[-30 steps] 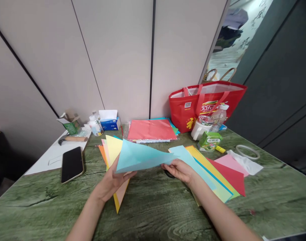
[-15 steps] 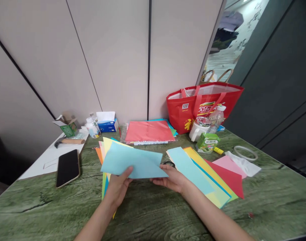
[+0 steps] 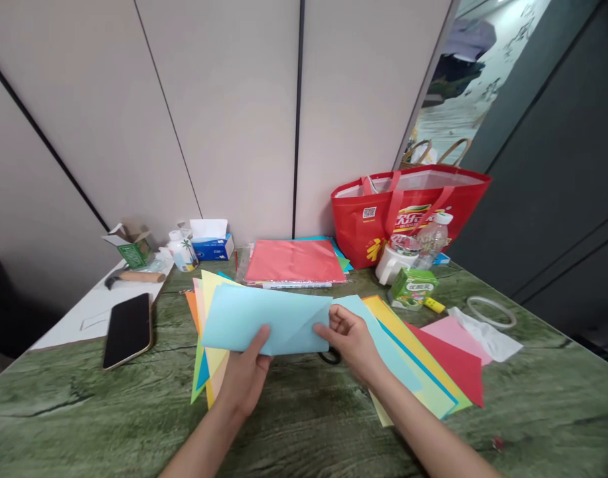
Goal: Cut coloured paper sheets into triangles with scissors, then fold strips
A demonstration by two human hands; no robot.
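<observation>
While a hammer (image 3: 135, 277) is lying on white paper (image 3: 75, 322) at far L, a phone (image 3: 129, 330) is overlapping that paper's near edge. Next, a bottle (image 3: 183, 252) is standing beside a tissue box (image 3: 213, 248). Coloured sheets (image 3: 215, 366) are fanning out behind the L hand (image 3: 247, 377), which is clamping the blue sheet (image 3: 269, 312) by its lower edge, thumb in front, fingers behind. Raised over the table (image 3: 304, 425), the blue sheet is spanning btwn both hands. The R hand (image 3: 354, 340) is pinching its R end, thumb in front; can't tell how the hidden fingertips are sitting. A black loop (image 3: 330, 357) is showing just below. More sheets (image 3: 398, 345) are lying by the R forearm (image 3: 408, 398), w/ a mug (image 3: 394, 263), carton (image 3: 413, 289) & red bag (image 3: 358, 232) standing beyond. A ring (image 3: 506, 317) is lying far R.
</observation>
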